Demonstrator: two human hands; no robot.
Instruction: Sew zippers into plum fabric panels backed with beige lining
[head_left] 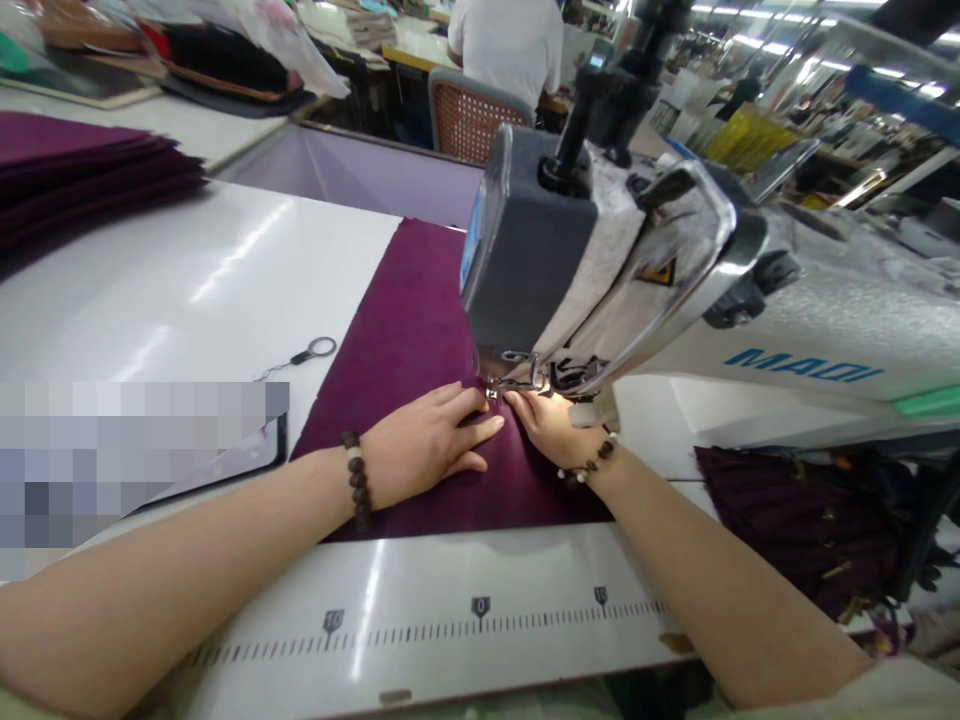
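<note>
Maroon fabric (397, 310) flat on white table (217, 300), at presser foot (492, 393). My left hand (424, 440) spread on it; my right hand (559, 430) beside foot (pinching or pressing, cannot tell). Best, I judge: guide evenly, no tugging, fingers clear.

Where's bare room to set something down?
Widest: the white table between the purple stack, ring charm and purple cloth. A narrow strip lies between the cloth's front edge and the ruler. Crowded: the presser foot, with the left hand and right hand close by, and the bunched fabric at right.
</note>
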